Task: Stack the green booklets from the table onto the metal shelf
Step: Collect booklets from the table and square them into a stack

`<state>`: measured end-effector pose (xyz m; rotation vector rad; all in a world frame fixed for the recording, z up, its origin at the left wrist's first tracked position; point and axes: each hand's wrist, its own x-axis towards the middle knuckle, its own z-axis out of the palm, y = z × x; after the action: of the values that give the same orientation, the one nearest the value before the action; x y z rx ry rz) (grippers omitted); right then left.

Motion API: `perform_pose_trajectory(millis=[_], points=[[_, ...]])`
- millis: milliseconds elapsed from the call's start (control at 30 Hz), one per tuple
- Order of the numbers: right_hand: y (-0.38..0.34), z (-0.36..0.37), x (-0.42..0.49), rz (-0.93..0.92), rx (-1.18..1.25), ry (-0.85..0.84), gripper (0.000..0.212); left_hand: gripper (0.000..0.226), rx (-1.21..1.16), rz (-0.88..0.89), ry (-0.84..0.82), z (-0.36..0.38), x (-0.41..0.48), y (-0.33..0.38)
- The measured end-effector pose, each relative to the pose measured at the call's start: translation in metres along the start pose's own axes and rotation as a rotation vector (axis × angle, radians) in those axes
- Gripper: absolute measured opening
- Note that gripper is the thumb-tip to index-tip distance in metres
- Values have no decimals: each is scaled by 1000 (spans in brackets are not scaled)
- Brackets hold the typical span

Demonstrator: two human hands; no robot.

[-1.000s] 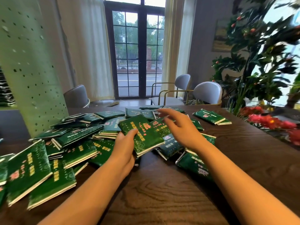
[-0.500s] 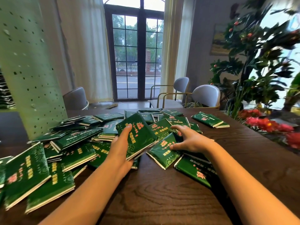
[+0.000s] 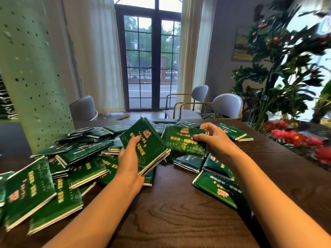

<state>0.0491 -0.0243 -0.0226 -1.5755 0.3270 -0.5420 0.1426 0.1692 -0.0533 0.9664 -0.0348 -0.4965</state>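
Many green booklets (image 3: 84, 151) with pink and gold print lie scattered over the dark wooden table (image 3: 179, 212). My left hand (image 3: 129, 160) grips a small stack of booklets (image 3: 146, 145), tilted up above the pile, thumb on the top cover. My right hand (image 3: 213, 140) pinches a single booklet (image 3: 184, 140) by its right edge and holds it raised just right of that stack. More booklets (image 3: 215, 187) lie under my right forearm. A sliver of stacked dark items (image 3: 5, 104) shows at the far left edge; the metal shelf itself is not clearly visible.
A pale green perforated column (image 3: 30, 68) stands at the table's left rear. Grey chairs (image 3: 227, 106) sit behind the table before a glass door (image 3: 152, 59). A leafy plant (image 3: 286, 68) and red flowers (image 3: 295, 138) crowd the right side.
My right hand has lifted a booklet off the pile and brought it up beside the stack. My left hand has raised and tilted its stack higher.
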Motion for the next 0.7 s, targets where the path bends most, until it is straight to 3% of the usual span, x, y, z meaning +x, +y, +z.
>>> perform_pose_trajectory(millis=[133, 267, 400, 533, 700], points=[[-5, 5, -2, -2, 236, -14, 35, 40, 40, 31, 54, 0, -1, -2], [-12, 18, -12, 0, 234, -150, 46, 23, 92, 82, 65, 6, -3, -4], [-12, 42, -23, -65, 147, -234, 55, 43, 110, 123, 60, 11, -6, -4], [-4, 67, -34, -209, -72, -126, 51, 18, 91, 169, 65, 13, -4, -9], [9, 79, -37, -433, -437, -119, 53, 40, 153, 189, 64, 12, -8, -10]])
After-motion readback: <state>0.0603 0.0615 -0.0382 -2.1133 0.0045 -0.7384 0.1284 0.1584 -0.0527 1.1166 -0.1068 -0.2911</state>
